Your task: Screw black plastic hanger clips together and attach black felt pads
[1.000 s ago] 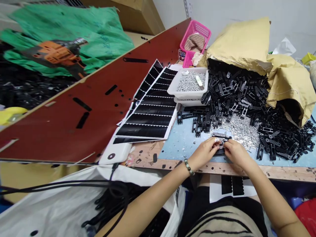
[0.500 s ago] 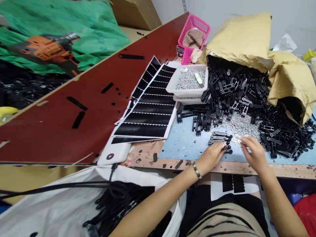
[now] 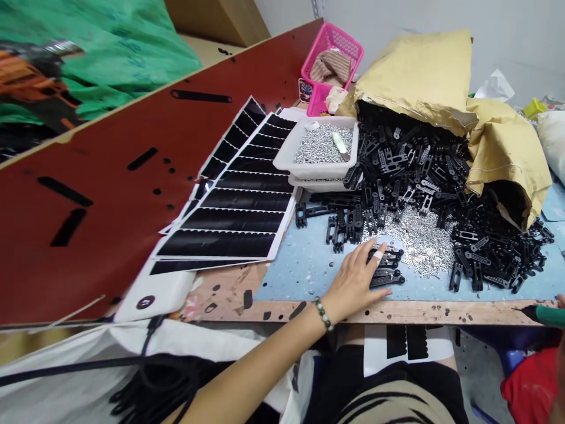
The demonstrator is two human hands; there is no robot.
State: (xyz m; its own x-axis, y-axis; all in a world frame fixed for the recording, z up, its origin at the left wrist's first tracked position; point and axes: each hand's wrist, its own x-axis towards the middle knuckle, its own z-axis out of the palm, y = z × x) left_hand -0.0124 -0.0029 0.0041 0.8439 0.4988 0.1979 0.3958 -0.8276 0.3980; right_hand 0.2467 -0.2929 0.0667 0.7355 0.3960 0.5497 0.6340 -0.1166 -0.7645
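Note:
My left hand, with white tape around one finger, lies spread on the blue mat. Its fingertips touch or nearly touch a small group of black perforated plastic links. Nothing shows held in it. My right hand is almost out of view at the right edge of the picture. Beside its fingertip lies a green-handled tool with a black tip, over the bench's wooden edge. The grip on it is partly hidden.
A heap of black links spills from a torn kraft paper bag over loose silver screws. A white tray of screws, sheets of black strips and a pink basket stand further left. A slotted red board lies beyond.
My right hand has left the links and moved to the far right edge, now with the green-handled tool. My left hand has opened flat on the links, and the view has shifted.

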